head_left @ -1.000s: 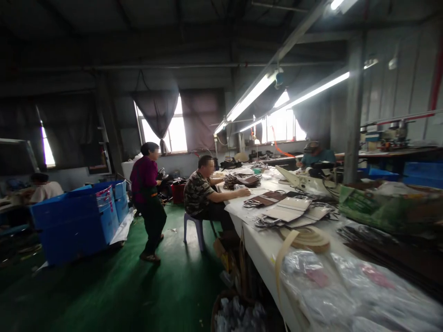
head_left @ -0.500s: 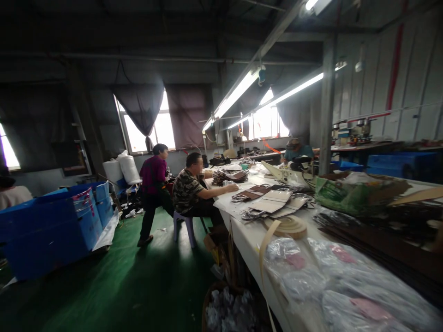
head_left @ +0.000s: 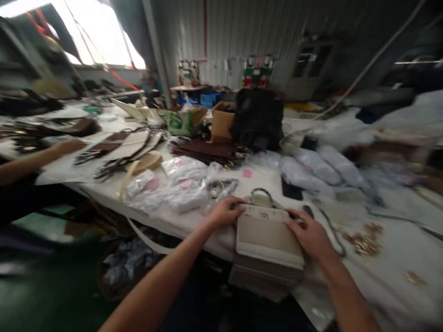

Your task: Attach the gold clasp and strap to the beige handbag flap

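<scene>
Hands [head_left: 266, 223] on seemingly unmarked beige handbag [head_left: 268, 237]

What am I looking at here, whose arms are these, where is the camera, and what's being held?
The camera sits on a person's head and looks forward and down, so the two bare arms are that person's own. The left hand and right hand each grip one side of a beige handbag that rests on the near edge of a white worktable. Clear plastic packets, a cardboard box and small gold fittings lie around it. The arm at far left is a co-worker's. The picture is motion-blurred.
</scene>
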